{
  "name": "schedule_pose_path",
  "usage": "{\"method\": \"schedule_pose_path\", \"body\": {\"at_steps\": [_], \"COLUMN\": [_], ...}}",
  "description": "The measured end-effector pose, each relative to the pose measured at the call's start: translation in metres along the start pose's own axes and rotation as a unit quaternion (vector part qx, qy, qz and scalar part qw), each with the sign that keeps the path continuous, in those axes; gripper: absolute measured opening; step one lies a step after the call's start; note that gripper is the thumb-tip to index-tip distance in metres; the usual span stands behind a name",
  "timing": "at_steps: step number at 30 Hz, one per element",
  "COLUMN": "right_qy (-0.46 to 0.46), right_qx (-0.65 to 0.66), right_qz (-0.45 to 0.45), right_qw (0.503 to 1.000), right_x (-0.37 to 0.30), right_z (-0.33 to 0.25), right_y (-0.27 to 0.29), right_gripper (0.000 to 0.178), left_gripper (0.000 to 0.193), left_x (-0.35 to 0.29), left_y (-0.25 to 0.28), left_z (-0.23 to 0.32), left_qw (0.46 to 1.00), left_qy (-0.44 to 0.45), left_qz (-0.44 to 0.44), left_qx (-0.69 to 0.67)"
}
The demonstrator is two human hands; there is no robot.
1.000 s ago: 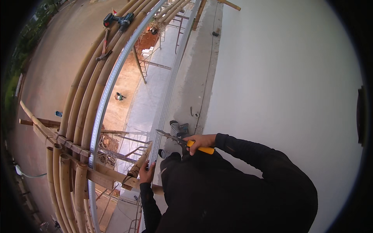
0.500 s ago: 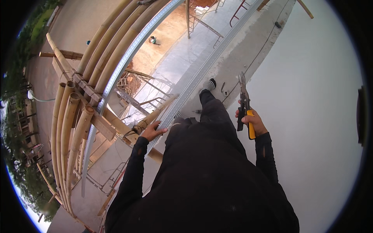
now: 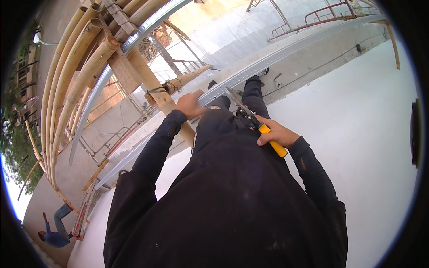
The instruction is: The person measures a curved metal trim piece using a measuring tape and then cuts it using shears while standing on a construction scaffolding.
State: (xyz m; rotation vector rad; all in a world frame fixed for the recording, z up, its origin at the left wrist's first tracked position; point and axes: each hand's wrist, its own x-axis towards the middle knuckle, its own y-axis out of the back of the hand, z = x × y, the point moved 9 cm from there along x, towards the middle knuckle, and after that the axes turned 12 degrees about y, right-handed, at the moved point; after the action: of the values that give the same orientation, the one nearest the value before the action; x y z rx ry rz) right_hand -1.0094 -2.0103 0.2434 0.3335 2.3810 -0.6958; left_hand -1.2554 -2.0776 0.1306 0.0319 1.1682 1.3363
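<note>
My right hand [image 3: 279,133] is closed around the yellow-handled tin snips [image 3: 273,140], above my thigh. Their metal blades slant up and left, close over a long perforated metal channel [image 3: 268,60]. Whether the blades touch it I cannot tell. My left hand [image 3: 191,106] grips the channel just left of the snips, its thumb at the near side and some fingers hidden. The channel runs across in front of my legs toward the upper right.
Bamboo poles [image 3: 67,76] lashed to timber form scaffolding at the left, with another curved metal strip [image 3: 96,89] by them. A white wall surface [image 3: 339,147] fills the right. Scaffold frames [image 3: 321,20] stand below. Another person [image 3: 56,236] is at the lower left.
The snips have moved left and down from the wall side to the channel beside my left hand. The view has turned, and the channel now lies flatter across it. A person has come into view.
</note>
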Motion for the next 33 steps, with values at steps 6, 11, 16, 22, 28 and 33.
{"method": "schedule_pose_path", "body": {"at_steps": [6,11,16,22,28,33], "right_qy": [-0.074,-0.103,-0.103,-0.118,-0.141,-0.144], "right_qx": [0.015,0.03,0.003,-0.028,-0.096,-0.105], "right_qz": [-0.01,0.007,0.021,0.02,0.042,0.05], "right_qw": [0.997,0.994,0.994,0.992,0.984,0.983], "right_x": [0.015,0.023,0.026,0.026,0.025,0.026], "right_z": [0.012,0.014,0.005,-0.009,-0.012,-0.009], "right_y": [-0.027,-0.035,-0.038,-0.043,-0.039,-0.04], "right_gripper": [0.081,0.075,0.074,0.072,0.083,0.085], "left_gripper": [0.043,0.044,0.046,0.048,0.048,0.047], "left_x": [-0.003,-0.002,-0.002,-0.002,-0.002,-0.004], "left_y": [0.002,0.003,0.002,0.003,0.003,0.004], "left_z": [-0.001,-0.002,-0.004,-0.003,-0.003,-0.002], "left_qw": [1.0,1.0,0.999,0.999,0.999,0.999], "left_qy": [-0.018,-0.004,-0.014,-0.005,-0.012,-0.02], "left_qz": [-0.003,-0.02,-0.02,-0.032,-0.028,-0.027], "left_qx": [-0.013,-0.013,-0.021,-0.008,-0.02,-0.024]}}
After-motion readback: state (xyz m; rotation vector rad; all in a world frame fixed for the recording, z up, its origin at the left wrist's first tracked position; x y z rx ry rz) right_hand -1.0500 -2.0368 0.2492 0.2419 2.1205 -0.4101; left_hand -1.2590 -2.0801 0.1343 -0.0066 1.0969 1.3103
